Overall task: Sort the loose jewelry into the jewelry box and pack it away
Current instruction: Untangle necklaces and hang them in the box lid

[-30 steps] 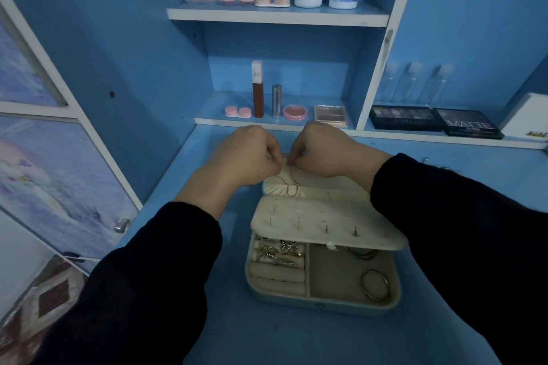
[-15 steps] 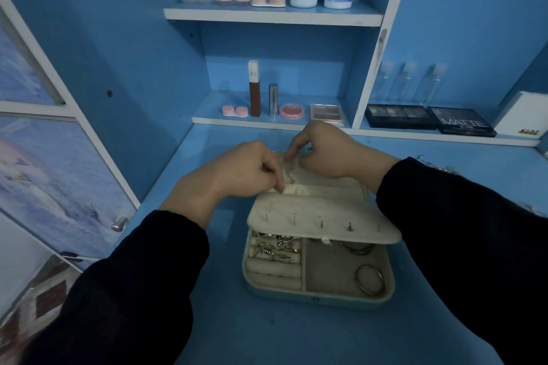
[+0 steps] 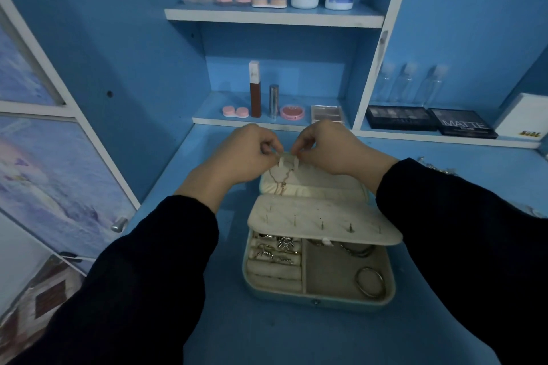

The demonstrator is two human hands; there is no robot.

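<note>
Pinching a small white tab (image 3: 285, 159) atop the lid of the open blue jewelry box (image 3: 317, 302).
Left hand (image 3: 249, 154) and right hand (image 3: 332, 148) both clamp it with their fingertips; a thin rose-gold chain necklace (image 3: 281, 180) hangs below against the lid.

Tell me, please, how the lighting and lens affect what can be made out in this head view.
Head view: dim, bluish light, no glare; the jewelry box and its rings read fairly sharp; the thin necklace on the lid is faint where the left hand and right hand pinch it; the black sleeves lose all detail; the wide lens slants the shelf upright.
</note>
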